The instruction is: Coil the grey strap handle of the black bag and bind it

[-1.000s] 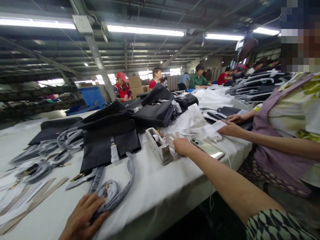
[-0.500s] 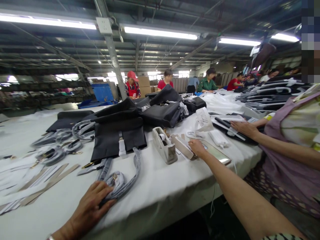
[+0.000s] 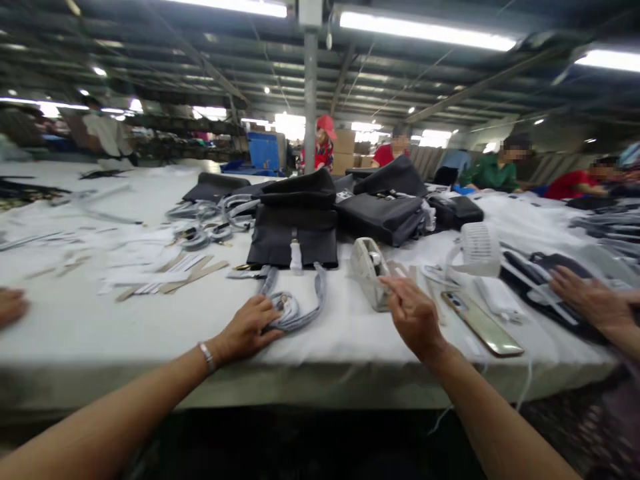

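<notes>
My left hand (image 3: 249, 328) lies on the white table (image 3: 150, 333), fingers curled over a bundle of grey wrapped strap (image 3: 297, 312) and holding it down. The strap runs up to a black bag (image 3: 295, 237) lying flat behind it. My right hand (image 3: 413, 317) is raised just in front of a grey tape dispenser (image 3: 367, 270), thumb and fingers pinched together. What they pinch is too small to make out.
A phone (image 3: 483, 325) lies right of my right hand. Black bags (image 3: 385, 210) are piled behind, and strips and paper (image 3: 165, 273) are scattered at left. A co-worker's hand (image 3: 590, 303) works at the right; another hand (image 3: 10, 303) shows at the left edge. Several people sit at the far side.
The view has swung left. My right hand has drawn back from beyond the dispenser to just in front of it, now pinched. My left hand stays on the strap bundle.
</notes>
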`<state>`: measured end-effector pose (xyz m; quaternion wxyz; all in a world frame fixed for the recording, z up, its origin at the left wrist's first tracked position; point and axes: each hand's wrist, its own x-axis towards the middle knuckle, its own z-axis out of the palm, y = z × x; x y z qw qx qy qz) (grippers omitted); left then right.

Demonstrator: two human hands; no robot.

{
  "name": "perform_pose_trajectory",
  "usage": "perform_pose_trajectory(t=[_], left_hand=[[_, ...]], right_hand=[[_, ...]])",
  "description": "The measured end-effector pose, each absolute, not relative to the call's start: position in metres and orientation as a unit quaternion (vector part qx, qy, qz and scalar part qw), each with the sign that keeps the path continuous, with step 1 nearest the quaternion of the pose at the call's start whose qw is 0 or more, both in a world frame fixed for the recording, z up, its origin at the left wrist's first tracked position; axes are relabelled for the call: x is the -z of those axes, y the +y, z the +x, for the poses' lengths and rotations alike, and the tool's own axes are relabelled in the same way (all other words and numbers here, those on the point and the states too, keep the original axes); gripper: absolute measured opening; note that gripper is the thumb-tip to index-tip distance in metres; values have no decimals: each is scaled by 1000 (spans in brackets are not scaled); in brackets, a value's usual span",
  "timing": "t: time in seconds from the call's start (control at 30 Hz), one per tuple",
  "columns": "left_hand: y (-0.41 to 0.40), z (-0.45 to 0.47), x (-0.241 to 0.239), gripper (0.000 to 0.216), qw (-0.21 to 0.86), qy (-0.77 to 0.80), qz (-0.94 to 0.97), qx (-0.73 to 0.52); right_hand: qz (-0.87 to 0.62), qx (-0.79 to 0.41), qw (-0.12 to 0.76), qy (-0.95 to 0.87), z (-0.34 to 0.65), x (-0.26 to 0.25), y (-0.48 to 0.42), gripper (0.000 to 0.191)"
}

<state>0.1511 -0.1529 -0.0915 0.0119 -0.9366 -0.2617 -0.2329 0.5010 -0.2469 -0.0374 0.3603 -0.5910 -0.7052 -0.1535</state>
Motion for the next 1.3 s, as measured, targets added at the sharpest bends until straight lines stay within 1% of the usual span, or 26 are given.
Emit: perform_pose_trajectory(t=[0.03, 0.1, 0.17, 0.2, 0.27, 0.4, 0.47, 0.53, 0.6, 0.67, 0.73, 0.83, 0.9, 1.0, 1.07, 1.3], left_hand=[[-153, 151, 91, 25, 9, -264, -938, 225], [-152, 151, 90, 28, 5, -268, -938, 219], [-152, 151, 90, 31, 4, -273, -938, 216], [-153, 151, 90, 32, 5, -275, -937, 214], [-154, 151, 89, 32, 7, -276, -938, 208], [-155, 152, 88, 31, 3, -282, -938, 203], [-152, 152, 88, 29, -24, -282, -934, 217], [-148, 150, 89, 28, -89, -289, -917, 261], [-144, 147, 90, 28, -227, -313, -857, 339], [-140, 142, 90, 34, -372, -334, -766, 404], [-136, 137, 91, 41, -466, -338, -697, 428], [-130, 132, 94, 47, -531, -329, -643, 442], [-125, 131, 97, 49, -572, -319, -602, 457], [-121, 132, 98, 48, -615, -304, -555, 470], [-121, 132, 97, 47, -633, -296, -535, 476], [-125, 133, 94, 44, -649, -290, -508, 487]], right_hand=[[-548, 154, 334, -751, 477, 47, -253, 40], [-508, 141, 239, -815, 439, 67, -263, 38], [-513, 128, 150, -836, 416, 80, -267, 36], [-525, 119, 121, -834, 410, 82, -266, 33], [-547, 89, 81, -829, 405, 76, -263, 29], [-565, 10, -2, -825, 401, 53, -258, 35], [-561, -7, -19, -827, 398, 51, -259, 32], [-560, -11, -5, -829, 398, 56, -262, 28], [-565, -17, 16, -825, 401, 63, -265, 24], [-582, -29, 34, -812, 404, 67, -265, 21], [-605, -55, 52, -792, 406, 66, -264, 14], [-633, -112, 81, -762, 399, 59, -257, 8], [-650, -143, 117, -737, 388, 55, -248, 6], [-665, -201, 223, -684, 369, 54, -228, 5], [-652, -246, 276, -662, 355, 57, -213, 7], [-628, -334, 344, -613, 331, 66, -185, 13]])
